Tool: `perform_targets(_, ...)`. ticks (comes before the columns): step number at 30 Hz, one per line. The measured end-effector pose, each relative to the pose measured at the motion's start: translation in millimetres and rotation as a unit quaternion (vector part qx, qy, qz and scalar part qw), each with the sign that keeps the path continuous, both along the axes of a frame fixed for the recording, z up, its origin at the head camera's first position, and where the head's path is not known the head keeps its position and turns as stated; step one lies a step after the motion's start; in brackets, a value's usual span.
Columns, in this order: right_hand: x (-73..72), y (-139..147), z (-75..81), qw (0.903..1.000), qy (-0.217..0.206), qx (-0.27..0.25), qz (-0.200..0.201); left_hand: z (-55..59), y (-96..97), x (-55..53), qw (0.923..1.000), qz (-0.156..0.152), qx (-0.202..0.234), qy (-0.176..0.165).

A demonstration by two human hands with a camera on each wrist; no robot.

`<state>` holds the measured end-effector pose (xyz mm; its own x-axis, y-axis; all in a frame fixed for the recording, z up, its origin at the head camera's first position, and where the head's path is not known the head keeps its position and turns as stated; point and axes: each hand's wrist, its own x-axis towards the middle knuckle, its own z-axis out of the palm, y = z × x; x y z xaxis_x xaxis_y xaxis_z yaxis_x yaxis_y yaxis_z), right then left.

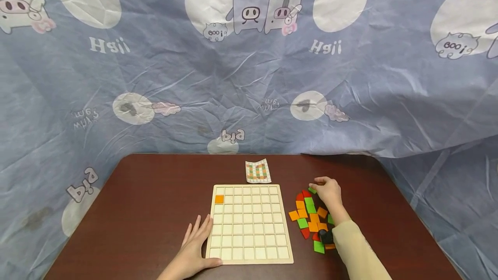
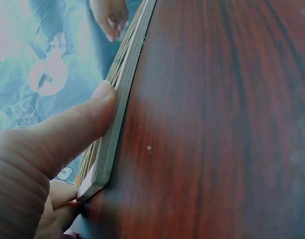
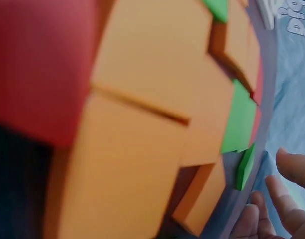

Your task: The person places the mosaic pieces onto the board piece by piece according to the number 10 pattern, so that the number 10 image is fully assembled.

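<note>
A pale wooden grid board [image 1: 249,224] lies on the table, with one orange square tile [image 1: 219,199] in a cell near its upper left. My left hand [image 1: 192,247] rests at the board's lower left corner, fingers spread along the left side. In the left wrist view its thumb [image 2: 85,117] touches the front edge. Beyond the board's right side, my right hand [image 1: 328,193] is over a small green tile [image 1: 312,190] at the far end of the loose tiles. In the right wrist view, a gap shows between the thumb [image 3: 294,167] and that green tile.
Loose orange tiles [image 1: 314,218], green tiles [image 1: 309,205] and red tiles [image 1: 305,233] lie scattered right of the board, some overlapping. A paper pattern card [image 1: 258,172] lies behind the board. Patterned blue cloth [image 1: 249,77] hangs behind the dark table [image 1: 155,206].
</note>
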<state>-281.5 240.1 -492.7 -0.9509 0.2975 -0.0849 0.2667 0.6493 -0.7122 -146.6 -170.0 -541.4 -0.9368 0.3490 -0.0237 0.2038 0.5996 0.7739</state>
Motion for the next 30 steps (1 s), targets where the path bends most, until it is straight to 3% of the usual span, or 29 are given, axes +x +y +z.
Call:
perform_targets(12,-0.5,2,-10.2,0.9988,-0.005,0.047,0.013,-0.4,-0.1,0.8,0.9999,-0.01,-0.002,-0.003)
perform_targets(24,5.3,6,-7.7,0.9993,-0.01,0.037,-0.007,1.0,1.8,1.0,0.9998,0.003,0.011,-0.014)
perform_targets(30,10.1,7,-2.9,0.9997,-0.012,-0.019,-0.005,2.3,1.8,1.2,1.0,0.006,-0.006,-0.004)
